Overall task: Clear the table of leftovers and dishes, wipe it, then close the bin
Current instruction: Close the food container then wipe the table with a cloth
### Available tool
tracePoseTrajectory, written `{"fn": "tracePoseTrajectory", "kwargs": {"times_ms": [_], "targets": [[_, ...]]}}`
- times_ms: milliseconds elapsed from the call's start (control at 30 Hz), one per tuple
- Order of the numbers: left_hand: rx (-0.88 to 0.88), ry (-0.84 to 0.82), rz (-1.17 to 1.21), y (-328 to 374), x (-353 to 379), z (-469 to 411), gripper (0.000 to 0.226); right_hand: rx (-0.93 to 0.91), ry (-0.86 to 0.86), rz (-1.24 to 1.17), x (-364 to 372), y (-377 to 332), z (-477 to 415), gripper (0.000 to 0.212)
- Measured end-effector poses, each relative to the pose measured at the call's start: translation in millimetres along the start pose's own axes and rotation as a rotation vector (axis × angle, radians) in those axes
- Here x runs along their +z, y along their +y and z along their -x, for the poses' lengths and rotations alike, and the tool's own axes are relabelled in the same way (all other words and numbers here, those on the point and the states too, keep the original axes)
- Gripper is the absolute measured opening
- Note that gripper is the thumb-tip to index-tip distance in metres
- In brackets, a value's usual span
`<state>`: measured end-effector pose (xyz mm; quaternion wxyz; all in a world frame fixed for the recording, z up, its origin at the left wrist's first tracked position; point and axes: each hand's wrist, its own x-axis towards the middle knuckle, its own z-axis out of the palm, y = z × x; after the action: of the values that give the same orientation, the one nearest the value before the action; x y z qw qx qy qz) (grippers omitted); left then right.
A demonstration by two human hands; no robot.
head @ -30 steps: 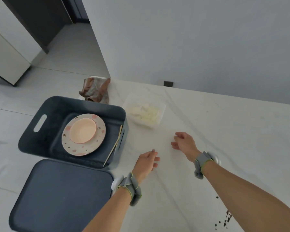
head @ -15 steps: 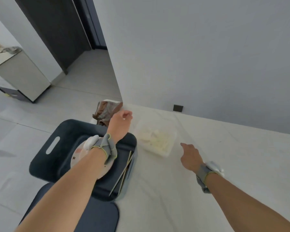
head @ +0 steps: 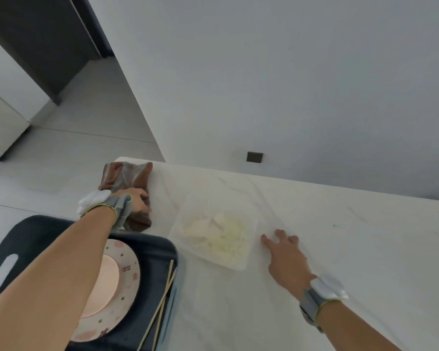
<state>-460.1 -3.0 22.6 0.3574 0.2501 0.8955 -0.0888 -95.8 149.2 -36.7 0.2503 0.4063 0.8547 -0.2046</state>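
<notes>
A crumpled brown cloth (head: pixel 127 178) lies at the far left corner of the white marble table (head: pixel 340 249). My left hand (head: pixel 137 202) reaches over the bin and closes on the cloth's near part. A clear plastic container (head: pixel 249 259) with pale leftovers sits mid-table. My right hand (head: pixel 284 257) rests flat beside its right edge, fingers spread, holding nothing. The dark blue bin (head: pixel 157 249) stands off the table's left edge; inside are a patterned plate (head: pixel 129 277) with a pink bowl (head: pixel 107 282) and chopsticks (head: pixel 162 300).
A grey wall with a dark socket (head: pixel 254 157) runs behind the table. Tiled floor and a doorway lie to the left. The bin's handle slot (head: pixel 0 274) shows at the far left.
My left hand has gone from the table edge, over the bin, onto the brown cloth. My right hand slid forward next to the container. The view tilted up and the lid left the frame.
</notes>
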Motion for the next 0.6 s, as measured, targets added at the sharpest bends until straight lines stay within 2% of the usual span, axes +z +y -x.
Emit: {"fn": "tracePoseTrajectory", "kwargs": {"times_ms": [67, 167, 267, 333, 500, 600], "targets": [[-0.005, 0.005, -0.005, 2.7, 6.3, -13.9, 0.063, 0.011, 0.008, -0.013, 0.7, 5.2, -3.6, 0.070], [-0.067, 0.111, -0.100, -1.1, 8.9, -18.0, 0.047, 0.001, 0.000, -0.035, 0.8, 2.9, -8.8, 0.067], [-0.013, 0.194, -0.108, 4.5, -2.2, -14.5, 0.032, 0.012, -0.009, -0.055, -0.3, 3.4, -9.9, 0.068], [0.034, 0.291, -0.011, 6.5, -17.7, -4.2, 0.034, 0.002, -0.018, -0.049, -1.5, 4.4, -8.2, 0.068], [0.237, 0.667, 0.329, 17.0, -57.8, 49.0, 0.030, -0.028, -0.059, -0.115, -12.1, 10.5, -5.8, 0.067], [0.372, 0.827, 0.463, 40.8, -77.0, 117.5, 0.029, -0.043, -0.015, -0.370, -30.7, 19.9, 12.4, 0.060]]}}
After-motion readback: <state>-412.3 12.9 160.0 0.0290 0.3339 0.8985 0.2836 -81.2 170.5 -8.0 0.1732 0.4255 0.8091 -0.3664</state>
